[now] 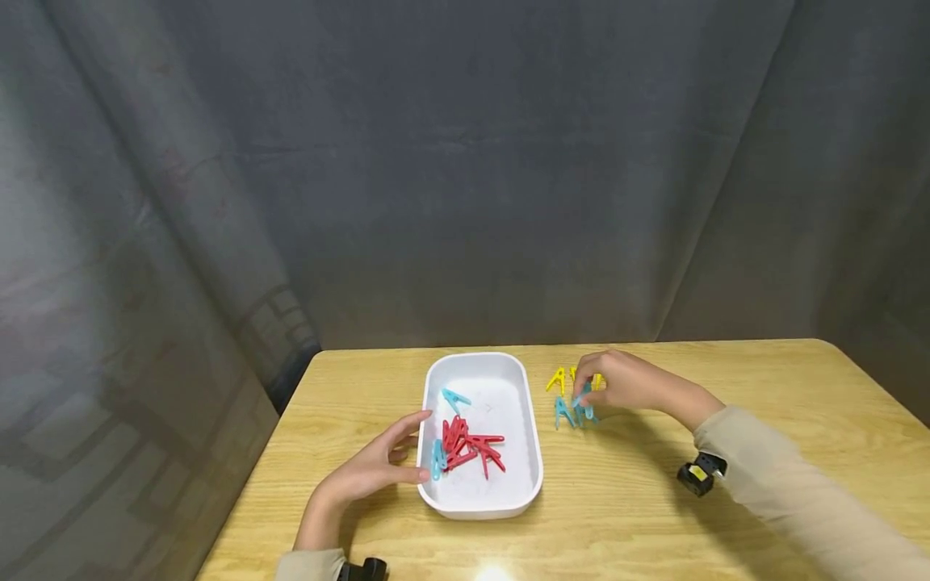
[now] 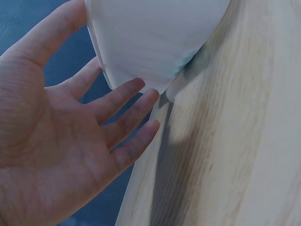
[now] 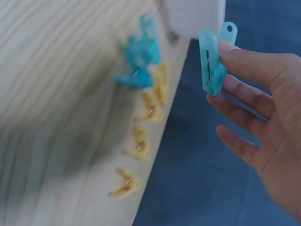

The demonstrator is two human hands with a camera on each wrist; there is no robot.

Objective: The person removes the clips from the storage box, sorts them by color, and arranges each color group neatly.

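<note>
Light wooden bench (image 1: 654, 516) against a dark grey draped cloth backdrop (image 1: 465, 161); white oval plastic tray (image 1: 534, 452) near the middle of the bench, holding a heap of red plastic clothes pegs (image 1: 468, 445), one turquoise peg lying apart at the far end (image 1: 455, 399) and another turquoise peg at the left wall beside the red heap (image 1: 438, 460).

Left hand (image 1: 378, 468) resting on the bench at the tray's left side, fingers straight and spread, fingertips (image 2: 141, 94) touching or just short of the tray's outer wall (image 2: 150, 42); nothing gripped.

Right hand (image 1: 625, 383) to the right of the tray, thumb and fingers pinching a turquoise plastic clothes peg (image 3: 212, 61), held upright and clear of the bench surface in the wrist view; remaining fingers (image 3: 244, 146) loosely extended below it.

Just beside that hand, a small cluster of turquoise pegs on the bench (image 1: 570, 411), blurred in the wrist view (image 3: 141, 59); behind them a short row of yellow plastic pegs (image 1: 558, 379), four countable from the wrist camera (image 3: 141, 146), lying close together in a line; turquoise cluster between the yellow row and the tray's right wall.

Beige sleeve (image 1: 785, 492) on the right forearm, with a small black and yellow wrist-mounted device (image 1: 699, 474) below it.
</note>
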